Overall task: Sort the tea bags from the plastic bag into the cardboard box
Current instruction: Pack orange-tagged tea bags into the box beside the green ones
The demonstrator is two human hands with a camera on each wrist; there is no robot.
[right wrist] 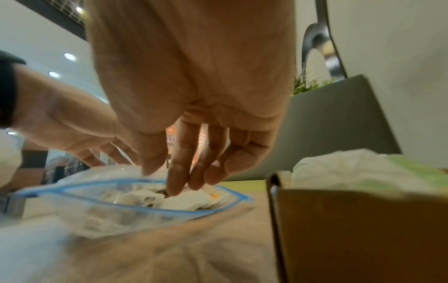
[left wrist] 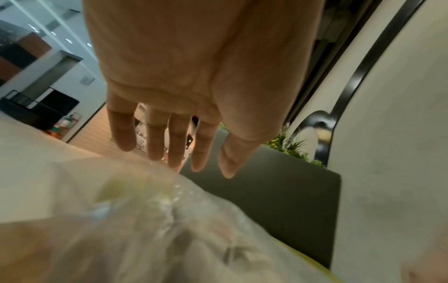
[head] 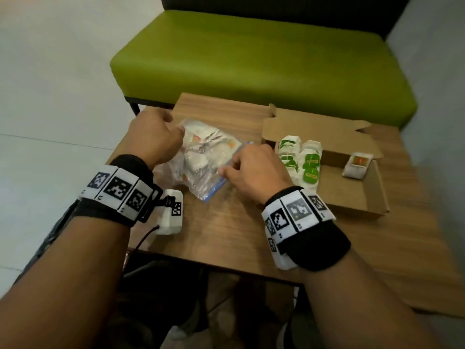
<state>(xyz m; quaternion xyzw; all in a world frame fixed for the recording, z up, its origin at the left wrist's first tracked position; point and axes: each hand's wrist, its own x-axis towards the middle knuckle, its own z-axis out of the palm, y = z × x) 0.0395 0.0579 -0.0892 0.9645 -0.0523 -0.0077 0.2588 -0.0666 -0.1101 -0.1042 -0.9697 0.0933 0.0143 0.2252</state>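
My right hand (head: 254,170) sits at the zip-lock plastic bag's (head: 201,159) blue-rimmed mouth, fingers (right wrist: 178,172) straight and dipping onto the tea bags (right wrist: 184,199) inside, gripping nothing yet. Left hand (head: 156,139) is over the bag's far-left end, fingers loose; can't tell if it's pinning the film. Cardboard box (head: 352,195) lies right of the bag w/ green-tagged tea bags (head: 300,159) and one red-tagged (head: 357,165) inside, so right hand's nearer. Beyond it, the green bench (head: 251,59).
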